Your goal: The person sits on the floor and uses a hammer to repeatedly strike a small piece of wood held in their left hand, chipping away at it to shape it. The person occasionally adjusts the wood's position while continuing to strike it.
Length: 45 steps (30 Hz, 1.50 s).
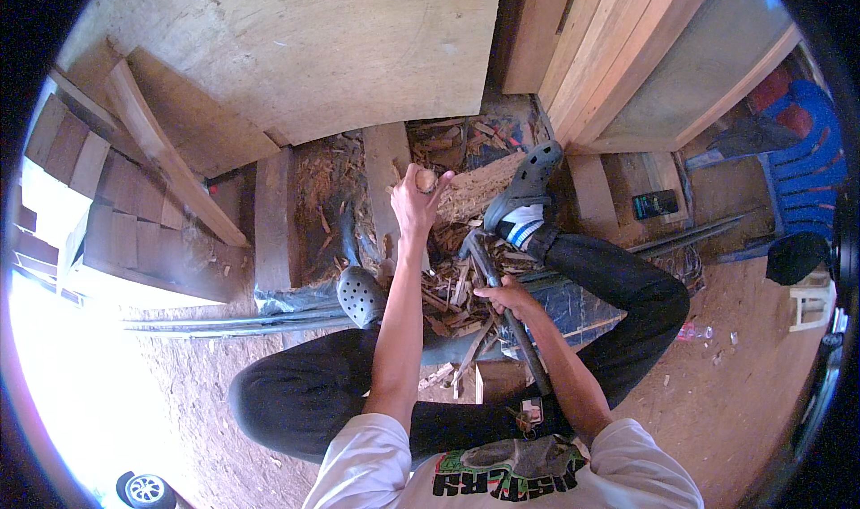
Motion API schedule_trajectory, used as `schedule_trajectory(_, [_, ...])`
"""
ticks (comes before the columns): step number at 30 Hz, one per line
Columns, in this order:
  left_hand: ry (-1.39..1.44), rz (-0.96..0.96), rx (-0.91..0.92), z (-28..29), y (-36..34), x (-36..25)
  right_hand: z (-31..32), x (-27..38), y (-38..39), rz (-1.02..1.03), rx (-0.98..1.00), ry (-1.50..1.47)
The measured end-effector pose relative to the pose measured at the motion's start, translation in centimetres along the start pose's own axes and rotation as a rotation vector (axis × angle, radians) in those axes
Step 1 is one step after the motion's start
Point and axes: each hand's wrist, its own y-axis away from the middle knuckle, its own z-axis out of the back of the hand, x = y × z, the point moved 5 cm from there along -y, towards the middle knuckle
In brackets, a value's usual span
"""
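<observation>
Head view — left hand [415, 206] grips a wooden handle [425, 180], right hand [507, 296] a hammer [523, 341] — shirt [367, 455] boldly lettered.

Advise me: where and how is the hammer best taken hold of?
Probably by the handle of the hammer, below the head, coming from the person's right. The handle is long and slim and slants down to the right from the head toward the lap, so it can be wrapped all round. The right grip is closed around it there.

One head-worn fisheye looks down from nearby on the left hand [416, 208] and right hand [508, 296].
</observation>
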Motion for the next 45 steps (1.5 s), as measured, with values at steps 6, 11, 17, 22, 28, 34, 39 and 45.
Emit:
schedule_trajectory(6, [0.001,0.012,0.001,0.0,0.1,-0.1,0.0,0.3,0.3,-0.001,-0.016,-0.007])
schedule_trajectory(11, [-0.033,0.016,0.003,-0.1,0.1,0.0,0.0,0.4,0.4,-0.036,0.012,0.01])
schedule_trajectory(17, [-0.015,-0.002,-0.019,0.1,0.0,-0.1,-0.2,0.4,0.5,-0.031,0.03,-0.025])
schedule_trajectory(22, [-0.023,-0.009,-0.004,0.1,0.1,-0.2,-0.1,-0.5,-0.2,-0.032,0.002,-0.068])
schedule_trajectory(28, [0.009,0.008,-0.039,0.4,0.2,-0.2,-0.1,-1.8,-1.3,-0.018,0.046,-0.137])
schedule_trajectory(34, [0.044,0.034,-0.07,0.5,0.3,0.0,-0.1,-1.6,-1.1,0.009,0.059,-0.123])
schedule_trajectory(39, [0.069,0.053,-0.039,-0.1,0.6,0.7,-0.2,-0.4,-0.2,0.021,0.039,-0.091])
schedule_trajectory(45, [0.057,0.088,0.013,-0.6,1.1,1.8,0.5,3.9,2.5,0.152,-0.2,0.031])
